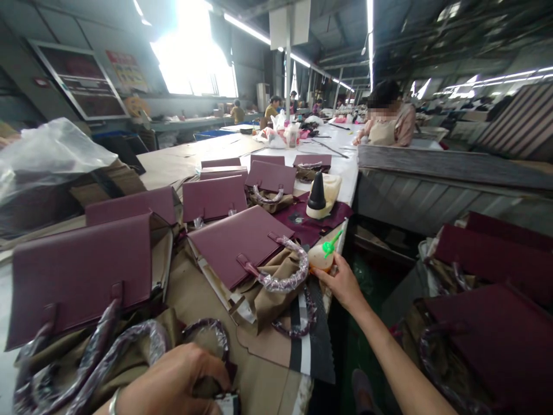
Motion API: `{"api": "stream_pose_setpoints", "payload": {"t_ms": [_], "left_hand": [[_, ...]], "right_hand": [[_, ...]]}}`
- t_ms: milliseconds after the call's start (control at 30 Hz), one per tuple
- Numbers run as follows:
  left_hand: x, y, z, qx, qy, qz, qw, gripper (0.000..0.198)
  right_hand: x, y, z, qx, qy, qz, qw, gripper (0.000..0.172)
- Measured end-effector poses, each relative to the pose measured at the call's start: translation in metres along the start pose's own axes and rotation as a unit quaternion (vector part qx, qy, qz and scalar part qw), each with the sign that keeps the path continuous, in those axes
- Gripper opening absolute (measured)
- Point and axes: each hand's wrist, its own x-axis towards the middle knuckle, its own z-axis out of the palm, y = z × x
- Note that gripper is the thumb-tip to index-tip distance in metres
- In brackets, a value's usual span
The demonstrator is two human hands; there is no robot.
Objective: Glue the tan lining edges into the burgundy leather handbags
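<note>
My right hand (339, 282) is closed at the fingertips on a small pale squeeze bottle (319, 257) with a bright green nozzle and an orange lower part. The bottle is beside the plastic-wrapped handle (302, 259) of a purple handbag (246, 242) at the table's edge. At the bottom, my left hand (181, 374) curls its fingers and thumb round a small black-and-white piece (227, 402), which is cut off by the frame and too unclear to name. Close to that hand lie another wrapped handle (211, 328) and a large purple handbag (82, 271).
More purple bags (213, 197) stand in rows on the table. A black cone-tipped container (317, 193) is on a dark purple piece (294, 222). Burgundy bags (496, 340) are stacked at right. A co-worker (386, 118) sits beyond a grey partition (432, 167). Clear plastic (52, 150) covers a pile at left.
</note>
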Motion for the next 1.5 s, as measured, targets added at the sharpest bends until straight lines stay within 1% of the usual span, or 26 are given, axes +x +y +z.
{"api": "stream_pose_setpoints", "payload": {"t_ms": [67, 133, 200, 267, 333, 400, 433, 500, 567, 600, 633, 700, 767, 800, 833, 900, 1000, 1067, 1167, 1333, 1367, 1500], "left_hand": [[0.001, 0.0, 0.001, -0.013, 0.009, 0.012, 1.0, 0.021], [0.003, -0.002, 0.004, -0.02, 0.016, 0.024, 0.999, 0.02], [0.005, -0.006, 0.006, -0.02, 0.02, 0.033, 0.999, 0.022], [0.007, -0.011, 0.007, -0.016, 0.018, 0.041, 0.999, 0.026], [0.009, -0.016, 0.007, -0.018, 0.012, 0.053, 0.998, 0.027], [0.01, -0.019, 0.006, -0.024, 0.004, 0.078, 0.997, 0.025], [0.01, -0.021, 0.006, -0.025, 0.003, 0.098, 0.995, 0.026], [0.01, -0.023, 0.004, -0.022, 0.0, 0.136, 0.99, 0.025], [0.011, -0.025, 0.003, -0.012, 0.006, 0.147, 0.989, 0.025], [0.012, -0.026, 0.003, -0.008, 0.003, 0.152, 0.988, 0.025], [0.012, -0.026, 0.002, -0.001, 0.002, 0.153, 0.988, 0.026], [0.011, -0.025, 0.002, 0.006, -0.005, 0.149, 0.989, 0.026], [0.009, -0.024, 0.003, 0.008, -0.008, 0.146, 0.989, 0.027], [0.009, -0.023, 0.003, 0.008, -0.009, 0.146, 0.989, 0.027], [0.008, -0.022, 0.003, 0.008, -0.009, 0.147, 0.989, 0.027], [0.007, -0.021, 0.003, 0.01, -0.009, 0.147, 0.989, 0.027], [0.006, -0.02, 0.003, 0.012, -0.006, 0.148, 0.989, 0.026], [0.006, -0.021, 0.003, 0.013, -0.005, 0.15, 0.989, 0.026], [0.006, -0.022, 0.005, 0.017, 0.003, 0.153, 0.988, 0.026], [0.004, -0.023, 0.007, 0.024, 0.012, 0.152, 0.988, 0.026], [0.004, -0.023, 0.007, 0.025, 0.012, 0.151, 0.988, 0.027], [0.003, -0.023, 0.006, 0.03, 0.015, 0.154, 0.987, 0.026]], "right_hand": [[0.003, 0.001, 0.0, 0.028, 0.01, 0.009, 1.0, 0.055], [0.001, 0.001, -0.005, 0.058, 0.025, 0.016, 0.998, 0.056], [-0.006, -0.004, -0.015, 0.087, 0.036, 0.02, 0.995, 0.058], [-0.023, -0.016, -0.03, 0.108, 0.03, 0.026, 0.993, 0.059], [-0.049, -0.035, -0.043, 0.116, 0.008, 0.042, 0.992, 0.057], [-0.082, -0.055, -0.053, 0.143, -0.033, 0.075, 0.986, 0.054], [-0.101, -0.064, -0.057, 0.191, -0.067, 0.108, 0.973, 0.053], [-0.136, -0.074, -0.06, 0.283, -0.137, 0.165, 0.935, 0.056], [-0.167, -0.074, -0.061, 0.334, -0.193, 0.205, 0.9, 0.06], [-0.18, -0.071, -0.062, 0.335, -0.216, 0.219, 0.89, 0.062], [-0.191, -0.067, -0.062, 0.32, -0.244, 0.227, 0.887, 0.065], [-0.205, -0.06, -0.062, 0.23, -0.3, 0.213, 0.901, 0.069], [-0.211, -0.06, -0.062, 0.088, -0.33, 0.169, 0.925, 0.066], [-0.212, -0.063, -0.062, 0.021, -0.332, 0.139, 0.933, 0.063], [-0.213, -0.069, -0.061, -0.034, -0.323, 0.116, 0.939, 0.061], [-0.214, -0.084, -0.057, -0.1, -0.283, 0.085, 0.95, 0.056], [-0.219, -0.107, -0.046, -0.142, -0.211, 0.051, 0.966, 0.047], [-0.221, -0.117, -0.04, -0.155, -0.19, 0.029, 0.969, 0.043], [-0.217, -0.123, -0.036, -0.184, -0.19, -0.002, 0.964, 0.04], [-0.2, -0.128, -0.038, -0.239, -0.252, -0.066, 0.935, 0.034], [-0.199, -0.129, -0.036, -0.239, -0.254, -0.068, 0.935, 0.034], [-0.199, -0.138, -0.029, -0.22, -0.229, -0.049, 0.947, 0.031]]}}
